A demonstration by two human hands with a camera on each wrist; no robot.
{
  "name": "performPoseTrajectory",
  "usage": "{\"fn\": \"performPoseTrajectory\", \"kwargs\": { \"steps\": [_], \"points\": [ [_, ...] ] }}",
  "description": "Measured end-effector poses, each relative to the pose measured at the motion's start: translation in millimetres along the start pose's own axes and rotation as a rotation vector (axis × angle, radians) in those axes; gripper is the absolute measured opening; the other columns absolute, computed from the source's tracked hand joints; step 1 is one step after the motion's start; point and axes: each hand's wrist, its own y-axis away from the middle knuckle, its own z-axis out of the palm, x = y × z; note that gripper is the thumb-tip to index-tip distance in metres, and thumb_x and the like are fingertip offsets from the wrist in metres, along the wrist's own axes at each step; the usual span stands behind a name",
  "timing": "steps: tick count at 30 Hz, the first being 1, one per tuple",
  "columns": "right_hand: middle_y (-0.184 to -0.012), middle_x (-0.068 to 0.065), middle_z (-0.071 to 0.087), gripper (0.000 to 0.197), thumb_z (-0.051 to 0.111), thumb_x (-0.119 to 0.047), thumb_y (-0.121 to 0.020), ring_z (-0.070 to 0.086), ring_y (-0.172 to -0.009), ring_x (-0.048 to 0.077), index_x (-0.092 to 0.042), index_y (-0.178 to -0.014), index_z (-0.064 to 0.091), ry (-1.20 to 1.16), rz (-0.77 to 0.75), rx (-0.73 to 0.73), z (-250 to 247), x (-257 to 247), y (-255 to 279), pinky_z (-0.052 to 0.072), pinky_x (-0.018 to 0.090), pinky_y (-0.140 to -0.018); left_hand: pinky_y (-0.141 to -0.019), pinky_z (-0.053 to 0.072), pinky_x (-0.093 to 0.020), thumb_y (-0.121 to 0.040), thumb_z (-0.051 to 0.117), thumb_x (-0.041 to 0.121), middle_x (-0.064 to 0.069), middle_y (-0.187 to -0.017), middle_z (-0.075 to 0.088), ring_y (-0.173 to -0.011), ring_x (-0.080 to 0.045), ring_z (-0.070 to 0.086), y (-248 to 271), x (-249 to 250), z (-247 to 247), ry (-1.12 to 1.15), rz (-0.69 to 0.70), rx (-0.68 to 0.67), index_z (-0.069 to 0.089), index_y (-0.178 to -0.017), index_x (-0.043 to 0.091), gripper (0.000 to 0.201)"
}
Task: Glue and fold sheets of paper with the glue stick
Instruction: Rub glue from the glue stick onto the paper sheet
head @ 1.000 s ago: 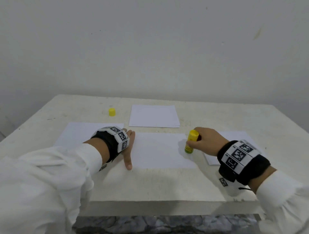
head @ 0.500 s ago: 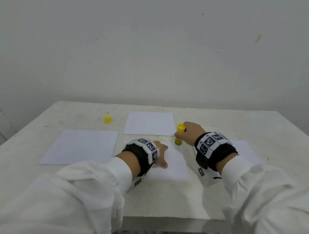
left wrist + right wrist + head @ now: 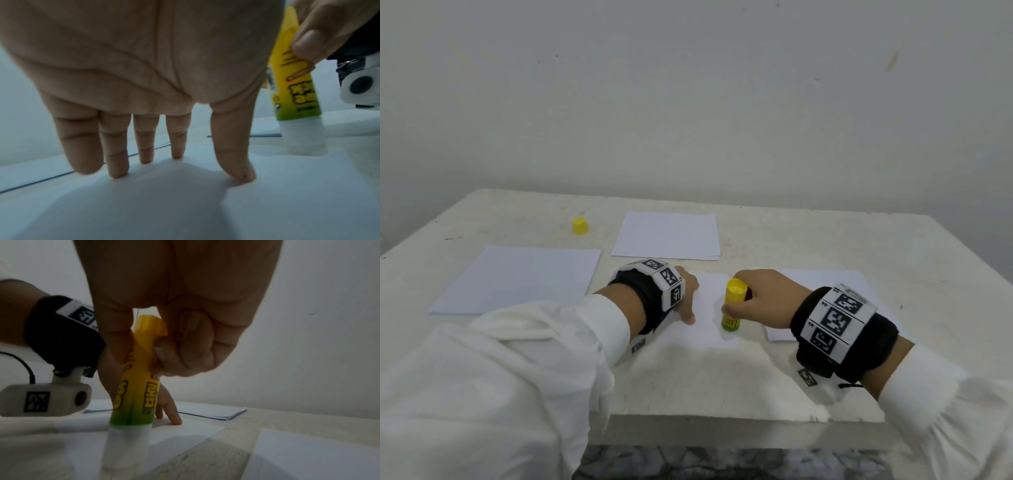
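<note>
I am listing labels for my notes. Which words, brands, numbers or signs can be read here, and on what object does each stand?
Glue stick: bold label lettering, too blurred to read.
Wristbands: black-and-white square code markers, no words.
Paper sheets: no print visible.
Nothing can be quoted.

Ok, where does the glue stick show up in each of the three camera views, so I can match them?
Head: glue stick at centre, upright in the right hand, tip down on the sheet.
Left wrist: glue stick at upper right, beside the left hand.
Right wrist: glue stick left of centre, pinched by the right hand.
Shared landmark: the left hand's fingers pressing the sheet.
</note>
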Motion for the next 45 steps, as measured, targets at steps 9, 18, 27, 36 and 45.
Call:
{"fn": "performPoseTrajectory", "kwargs": {
  "steps": [9, 18, 27, 36, 45],
  "points": [
    [-0.093, 0.006, 0.062, 0.017, 0.059, -0.004, -0.085, 0.068, -0.076, 0.02, -0.019, -0.091, 0.053, -0.633, 0.195, 0.03, -29.8, 25.0, -27.0, 0.048, 0.028, -0.058, -0.105, 0.037, -0.049, -0.075, 0.073, 0.05, -0.006, -0.147, 0.025, -0.129, -0.034, 0.042, 4.9, -3.0, 5.2, 0.123, -0.063, 0.022, 0.023, -0.149, 0.026, 0.092],
    [-0.102, 0.007, 0.059, 0.034, 0.064, -0.014, -0.084, 0.056, -0.085, 0.021, -0.012, -0.117, 0.059, -0.536, 0.313, 0.353, -24.5, 32.8, -103.4, 0.046, 0.027, -0.073, -0.096, 0.042, -0.041, -0.073, 0.074, 0.05, -0.001, -0.136, 0.04, -0.119, -0.027, 0.05, 5.8, -7.8, 6.8, 0.155, -0.034, 0.033, 0.043, -0.134, 0.026, 0.073],
    [-0.08, 0.006, 0.051, 0.022, 0.065, -0.015, -0.081, 0.052, -0.08, 0.027, -0.007, -0.089, 0.047, -0.122, 0.485, 0.228, -25.2, 47.7, -126.8, 0.047, 0.033, -0.078, -0.097, 0.041, -0.039, -0.07, 0.078, 0.047, 0.002, -0.14, 0.036, -0.123, -0.025, 0.046, 5.3, -11.5, 7.4, 0.174, -0.018, 0.013, 0.04, -0.138, 0.028, 0.079],
    [-0.076, 0.005, 0.051, 0.023, 0.067, -0.015, -0.08, 0.053, -0.079, 0.026, -0.005, -0.093, 0.051, -0.115, 0.528, 0.219, -24.3, 42.1, -125.8, 0.046, 0.032, -0.081, -0.1, 0.04, -0.044, -0.071, 0.075, 0.049, 0.002, -0.142, 0.034, -0.124, -0.026, 0.042, 12.4, -12.6, 10.8, 0.192, -0.009, 0.035, 0.04, -0.139, 0.029, 0.079],
    [-0.101, 0.012, 0.056, 0.007, 0.049, -0.013, -0.093, 0.054, -0.099, 0.026, -0.008, -0.088, 0.05, 0.071, 0.417, 0.055, -23.0, -1.8, -76.5, 0.036, 0.024, -0.062, -0.102, 0.037, -0.034, -0.076, 0.075, 0.042, 0.001, -0.149, 0.02, -0.128, -0.025, 0.042, 32.9, -32.2, 12.3, 0.361, 0.065, 0.065, 0.035, -0.145, 0.023, 0.082]
  ]
}}
